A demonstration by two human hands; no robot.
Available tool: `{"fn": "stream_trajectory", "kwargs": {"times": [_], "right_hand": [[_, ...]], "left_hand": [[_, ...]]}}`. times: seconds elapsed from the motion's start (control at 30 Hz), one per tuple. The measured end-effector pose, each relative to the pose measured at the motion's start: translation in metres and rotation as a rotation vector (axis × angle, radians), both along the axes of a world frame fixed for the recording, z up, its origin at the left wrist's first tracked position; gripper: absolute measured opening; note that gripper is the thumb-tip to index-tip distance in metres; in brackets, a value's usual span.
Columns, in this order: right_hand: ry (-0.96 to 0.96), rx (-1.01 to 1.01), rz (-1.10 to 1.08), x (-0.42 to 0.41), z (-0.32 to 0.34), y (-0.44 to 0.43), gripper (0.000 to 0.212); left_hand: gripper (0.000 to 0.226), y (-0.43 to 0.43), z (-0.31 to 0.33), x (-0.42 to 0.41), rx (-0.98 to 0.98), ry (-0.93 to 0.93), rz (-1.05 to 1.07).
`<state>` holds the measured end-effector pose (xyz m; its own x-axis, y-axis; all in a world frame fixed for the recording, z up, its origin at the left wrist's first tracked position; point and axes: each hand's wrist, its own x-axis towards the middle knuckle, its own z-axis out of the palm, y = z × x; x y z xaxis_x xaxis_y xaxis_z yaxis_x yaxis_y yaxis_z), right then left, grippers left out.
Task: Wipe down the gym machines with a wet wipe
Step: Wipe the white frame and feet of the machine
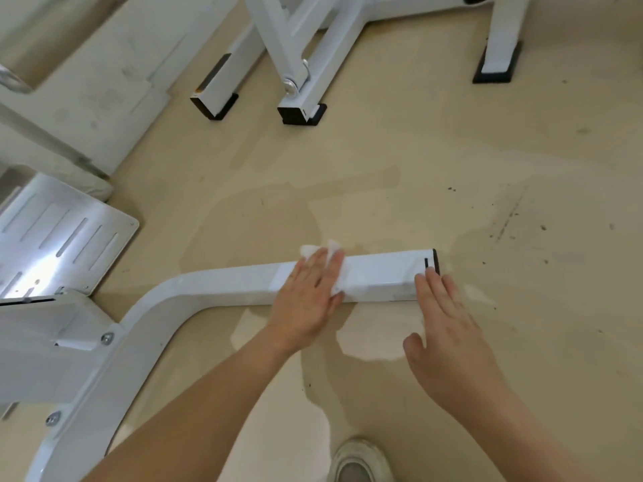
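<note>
Low white base leg [375,278] of a gym machine, lying along the beige floor [452,161], curved at its left end, capped in black at its right end. Left hand [306,293] pressed flat on top of the leg near mid-length, fingers extended and close together — grip not closed, palm down on a white wet wipe [339,273]. Wipe spread under the palm, crumpled edges showing beyond the fingertips and draped over the leg's near face. Right hand [449,328] open, fingers straight, fingertips touching the leg's near edge just beside the black end cap [435,260] — holding nothing. Perforated metal footplate [66,234] at left, bolted frame below it. 3 black-footed white legs of a second machine [302,57] at top. Pale shoe [360,462] at bottom edge.
</note>
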<state>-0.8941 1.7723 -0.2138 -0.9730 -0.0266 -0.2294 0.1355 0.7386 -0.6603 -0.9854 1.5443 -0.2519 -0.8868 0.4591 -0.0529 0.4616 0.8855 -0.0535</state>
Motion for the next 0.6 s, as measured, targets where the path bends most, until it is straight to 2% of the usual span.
{"fn": "stream_trajectory", "kwargs": {"times": [0.13,0.2,0.27,0.33,0.4,0.43,0.5,0.57,0.6], "right_hand": [[0.014,-0.033,0.011,-0.002,0.001,0.002,0.076],[0.071,-0.068,-0.019,-0.001,-0.001,-0.001,0.073],[0.179,-0.152,-0.18,0.001,-0.003,-0.004,0.064],[0.177,-0.335,-0.422,0.002,-0.002,-0.005,0.042],[-0.011,-0.655,-0.622,-0.005,0.0,-0.006,0.017],[-0.119,-0.813,-0.689,-0.008,0.0,-0.006,0.011],[-0.316,-1.059,-0.763,-0.014,0.0,-0.008,0.012],[-0.431,-1.28,-0.788,-0.018,0.002,-0.012,0.015],[-0.463,-1.37,-0.795,-0.019,0.003,-0.014,0.018]], "left_hand": [[0.072,-0.017,-0.002,0.009,-0.026,0.051,0.138],[0.085,0.016,-0.005,0.016,0.001,0.065,0.148],[0.081,0.065,-0.005,0.029,0.085,0.019,0.071],[0.076,0.104,0.0,0.04,0.132,-0.068,-0.058],[0.079,0.12,0.013,0.042,0.189,-0.199,-0.116],[0.079,0.12,0.022,0.04,0.316,-0.304,-0.083],[0.083,0.112,0.04,0.039,0.684,-0.491,0.118],[0.081,0.108,0.046,0.042,0.91,-0.449,0.252],[0.072,0.108,0.045,0.045,0.964,-0.377,0.303]]}}
